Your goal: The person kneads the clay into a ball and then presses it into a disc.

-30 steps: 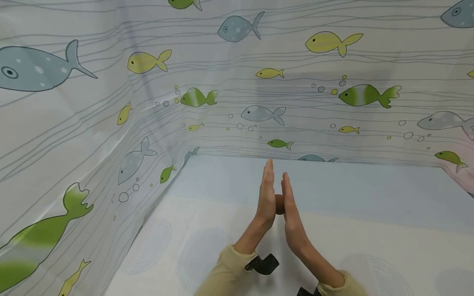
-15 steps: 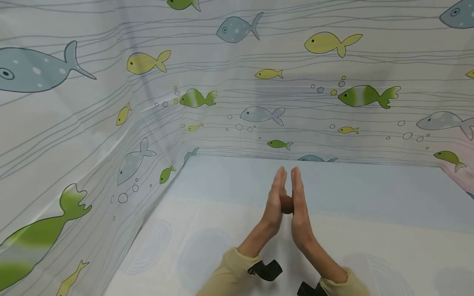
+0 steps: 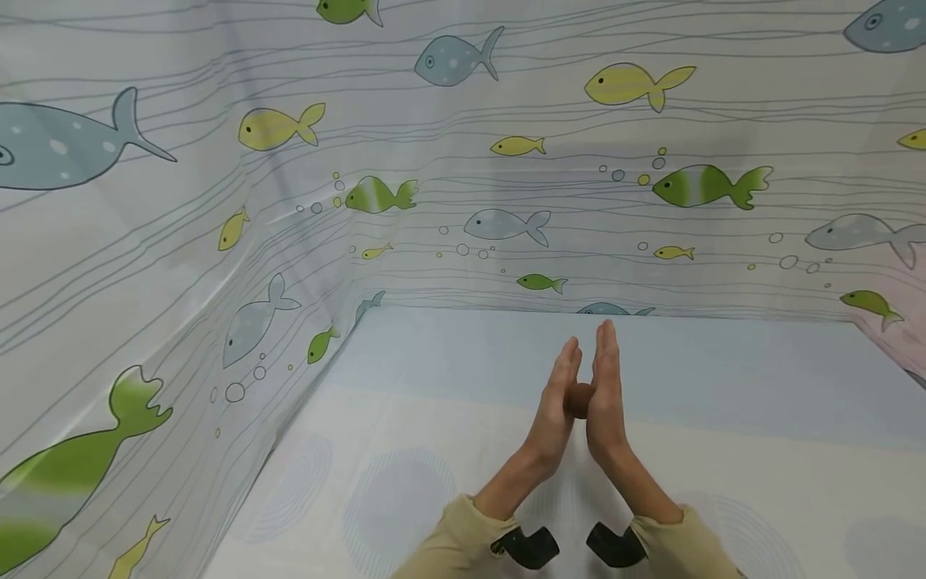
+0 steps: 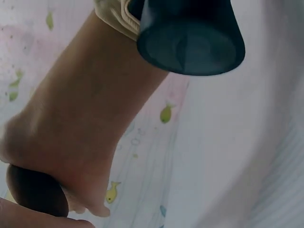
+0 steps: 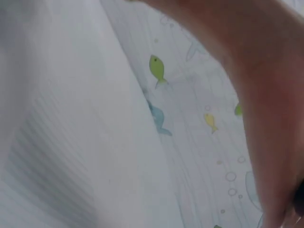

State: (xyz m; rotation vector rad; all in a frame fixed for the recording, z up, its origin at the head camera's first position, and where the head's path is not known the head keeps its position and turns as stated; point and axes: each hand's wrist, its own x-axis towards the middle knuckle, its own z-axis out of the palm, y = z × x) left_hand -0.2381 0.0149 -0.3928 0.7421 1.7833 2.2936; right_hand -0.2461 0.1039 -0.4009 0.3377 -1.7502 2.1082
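A small brown ball point(image 3: 579, 400) sits between two upright palms in the head view. My left hand point(image 3: 554, 414) presses on it from the left, fingers straight. From the right, my right hand point(image 3: 606, 402) lies flat against it, its fingers also straight and reaching slightly farther up than the left ones. The hands are raised above the pale surface. In the left wrist view the ball point(image 4: 38, 190) looks dark, with a hand on either side. Only a dark edge of the ball point(image 5: 300, 199) shows at the right border of the right wrist view.
Below the hands spreads a white and pale blue tabletop point(image 3: 723, 370) with faint circle patterns. Sheeting printed with fish point(image 3: 405, 137) hangs at the back and left. A black wrist camera point(image 3: 531, 548) projects from the left cuff, another black camera point(image 3: 615, 544) from the right.
Both hands and the ball have shifted right in the head view. The left hand has slid back while the right has slid forward along the ball, so the right fingertips now lead.
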